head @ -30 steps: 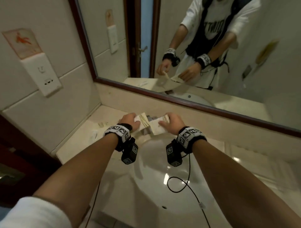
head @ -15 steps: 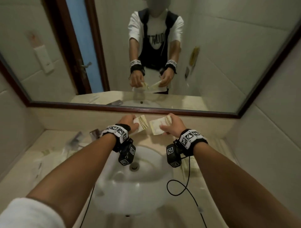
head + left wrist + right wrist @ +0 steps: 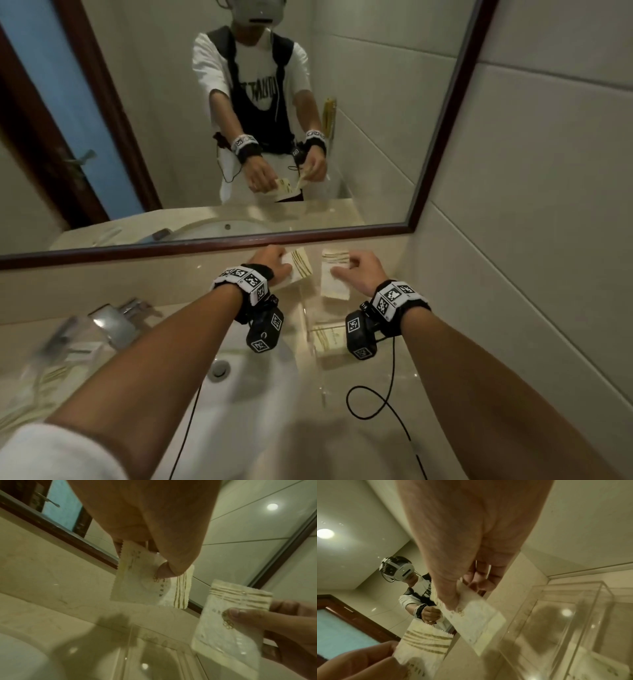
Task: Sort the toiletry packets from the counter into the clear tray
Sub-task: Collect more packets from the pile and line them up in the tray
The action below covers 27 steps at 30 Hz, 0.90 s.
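My left hand (image 3: 281,265) pinches a cream toiletry packet with gold stripes (image 3: 301,266) between thumb and fingers. My right hand (image 3: 346,270) pinches a second, similar packet (image 3: 334,275) that hangs down. Both packets hover side by side, a little apart, over the far end of the clear tray (image 3: 308,318) on the counter right of the basin. One more packet (image 3: 325,341) lies inside the tray. The left wrist view shows my thumb on the left packet (image 3: 147,588) and the right packet (image 3: 229,616) beside it. In the right wrist view the tray (image 3: 606,595) stands just past the right packet (image 3: 477,620).
A white basin (image 3: 246,383) sits below my forearms, with a chrome tap (image 3: 114,320) at its left. Several blurred packets (image 3: 51,373) lie on the left counter. The mirror frame (image 3: 205,248) and tiled right wall (image 3: 513,274) stand close by. A black cable (image 3: 390,387) hangs from my right wrist.
The view has swung right from the left counter to the tray side. Both hands have carried their packets rightward over the tray, and the packets have drawn slightly apart.
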Available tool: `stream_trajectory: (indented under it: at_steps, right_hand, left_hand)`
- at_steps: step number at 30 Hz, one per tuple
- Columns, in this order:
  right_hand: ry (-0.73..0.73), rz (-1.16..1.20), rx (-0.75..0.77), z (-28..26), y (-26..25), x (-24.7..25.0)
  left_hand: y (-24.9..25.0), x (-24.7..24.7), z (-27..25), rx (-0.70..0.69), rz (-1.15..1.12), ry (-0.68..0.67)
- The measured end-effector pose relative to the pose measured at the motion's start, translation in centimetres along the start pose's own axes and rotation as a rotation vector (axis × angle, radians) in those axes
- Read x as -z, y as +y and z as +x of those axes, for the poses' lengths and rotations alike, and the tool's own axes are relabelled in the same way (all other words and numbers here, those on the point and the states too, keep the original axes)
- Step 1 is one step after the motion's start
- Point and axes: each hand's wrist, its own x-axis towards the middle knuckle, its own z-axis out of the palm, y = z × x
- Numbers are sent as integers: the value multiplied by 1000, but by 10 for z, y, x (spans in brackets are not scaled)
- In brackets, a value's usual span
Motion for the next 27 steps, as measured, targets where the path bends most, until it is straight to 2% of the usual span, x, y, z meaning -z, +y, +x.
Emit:
stream_trajectory:
  at_steps: [5, 13, 24, 27]
  right_hand:
    - [11, -22, -41, 5, 30, 25]
    - [-6, 36, -63, 0, 70, 33]
    - [117, 0, -351, -29, 134, 26]
    - [169, -18, -375, -30, 145, 21]
  left_hand:
    - [32, -23, 8, -39, 11, -28]
    - [49, -58, 9, -12, 33, -48]
    - [46, -96, 11, 37, 32, -139]
    - [45, -106, 12, 41, 45, -145]
